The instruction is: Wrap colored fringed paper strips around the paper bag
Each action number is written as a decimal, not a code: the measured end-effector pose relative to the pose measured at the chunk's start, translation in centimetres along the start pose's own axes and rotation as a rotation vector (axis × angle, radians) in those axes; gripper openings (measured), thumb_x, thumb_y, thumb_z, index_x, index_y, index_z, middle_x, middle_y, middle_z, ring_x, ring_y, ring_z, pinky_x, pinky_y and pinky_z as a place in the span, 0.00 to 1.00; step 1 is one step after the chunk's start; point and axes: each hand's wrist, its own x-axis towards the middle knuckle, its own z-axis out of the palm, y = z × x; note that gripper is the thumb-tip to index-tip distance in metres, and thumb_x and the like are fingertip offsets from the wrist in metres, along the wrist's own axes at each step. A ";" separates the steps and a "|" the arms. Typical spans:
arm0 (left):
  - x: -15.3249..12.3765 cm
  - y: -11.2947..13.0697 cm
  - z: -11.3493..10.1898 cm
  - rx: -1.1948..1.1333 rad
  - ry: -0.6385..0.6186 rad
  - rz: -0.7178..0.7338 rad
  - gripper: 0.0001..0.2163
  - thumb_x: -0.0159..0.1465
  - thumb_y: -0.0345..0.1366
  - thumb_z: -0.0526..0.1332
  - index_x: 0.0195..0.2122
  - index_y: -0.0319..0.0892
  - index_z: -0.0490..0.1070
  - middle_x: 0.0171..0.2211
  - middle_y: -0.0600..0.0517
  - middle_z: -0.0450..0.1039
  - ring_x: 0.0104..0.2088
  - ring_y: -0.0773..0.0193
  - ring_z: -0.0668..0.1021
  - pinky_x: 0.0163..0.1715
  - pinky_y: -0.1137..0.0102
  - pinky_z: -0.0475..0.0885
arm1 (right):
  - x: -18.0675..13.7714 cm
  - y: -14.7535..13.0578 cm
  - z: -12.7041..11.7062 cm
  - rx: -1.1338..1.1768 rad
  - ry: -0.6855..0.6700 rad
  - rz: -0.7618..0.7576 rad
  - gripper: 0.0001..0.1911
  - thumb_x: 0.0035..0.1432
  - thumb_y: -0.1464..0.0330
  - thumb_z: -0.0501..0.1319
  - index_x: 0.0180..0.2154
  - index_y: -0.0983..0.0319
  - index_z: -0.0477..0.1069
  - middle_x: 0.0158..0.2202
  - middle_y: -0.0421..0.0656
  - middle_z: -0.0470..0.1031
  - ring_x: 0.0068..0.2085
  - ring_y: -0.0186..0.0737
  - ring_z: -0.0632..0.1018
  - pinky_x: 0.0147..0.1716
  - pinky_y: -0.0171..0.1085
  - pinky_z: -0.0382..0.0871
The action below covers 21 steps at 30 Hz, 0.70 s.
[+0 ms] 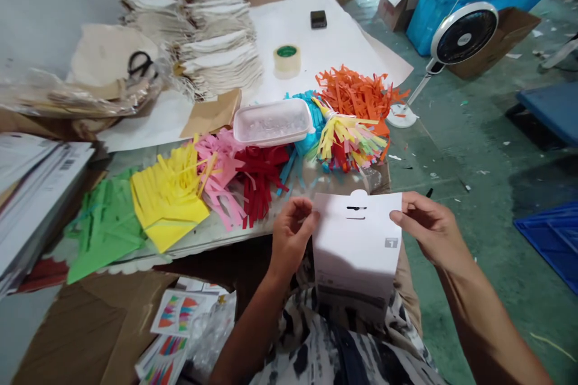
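Over my lap I hold a white printed card (356, 252) with two slots and a rounded tab at its top edge. My left hand (292, 230) pinches its upper left edge. At the upper right corner, my right hand (427, 225) pinches it between thumb and fingers. Just beyond the card lies a multicoloured paper tassel (345, 135). Fringed paper bundles line the table edge: green (108, 213), yellow (174, 192), pink (221, 159), dark red (262, 171), blue (311, 126) and orange (356, 93). A white plastic tub (273, 122) rests among them.
A roll of tape (287, 60) and a small black device (318, 19) lie on the table behind. Paper stacks (221, 66) rise at the back left. A fan (465, 39) stands at the right, near a blue crate (419, 18). Printed cards (183, 313) lie in a box below left.
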 end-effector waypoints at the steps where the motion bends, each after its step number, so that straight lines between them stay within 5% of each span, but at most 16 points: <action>1: 0.6 0.5 0.0 0.035 -0.050 0.023 0.11 0.62 0.41 0.74 0.37 0.43 0.76 0.32 0.54 0.73 0.32 0.69 0.75 0.32 0.78 0.71 | 0.5 -0.2 -0.2 -0.032 -0.016 -0.038 0.09 0.60 0.63 0.73 0.43 0.55 0.82 0.32 0.38 0.78 0.32 0.36 0.77 0.33 0.35 0.74; 7: 4.1 3.5 -0.8 0.181 -0.354 0.014 0.13 0.60 0.42 0.74 0.42 0.41 0.80 0.37 0.48 0.77 0.37 0.63 0.78 0.31 0.75 0.73 | 2.4 -1.3 -0.8 -0.160 0.000 -0.096 0.11 0.58 0.60 0.74 0.41 0.56 0.84 0.29 0.38 0.78 0.27 0.34 0.73 0.26 0.34 0.70; 12: 4.7 3.4 -1.3 0.176 -0.362 0.046 0.11 0.58 0.41 0.76 0.40 0.43 0.84 0.35 0.48 0.77 0.35 0.64 0.76 0.29 0.75 0.69 | 2.7 -1.0 -1.0 -0.172 -0.129 -0.130 0.10 0.61 0.60 0.72 0.45 0.53 0.85 0.37 0.42 0.82 0.33 0.36 0.77 0.28 0.35 0.71; 18: 4.5 2.8 -2.0 0.244 -0.453 0.157 0.05 0.61 0.38 0.73 0.38 0.48 0.88 0.32 0.48 0.74 0.33 0.62 0.75 0.33 0.70 0.71 | 2.9 -1.2 -1.3 -0.188 -0.262 -0.198 0.09 0.66 0.60 0.67 0.40 0.52 0.86 0.35 0.43 0.79 0.34 0.37 0.76 0.32 0.37 0.71; 21: 4.2 2.6 -2.7 0.241 -0.525 0.089 0.05 0.63 0.38 0.70 0.37 0.48 0.88 0.37 0.45 0.78 0.39 0.57 0.80 0.37 0.67 0.74 | 2.7 -1.2 -1.6 -0.244 -0.314 -0.216 0.09 0.66 0.63 0.65 0.40 0.51 0.86 0.37 0.42 0.79 0.36 0.39 0.77 0.35 0.38 0.72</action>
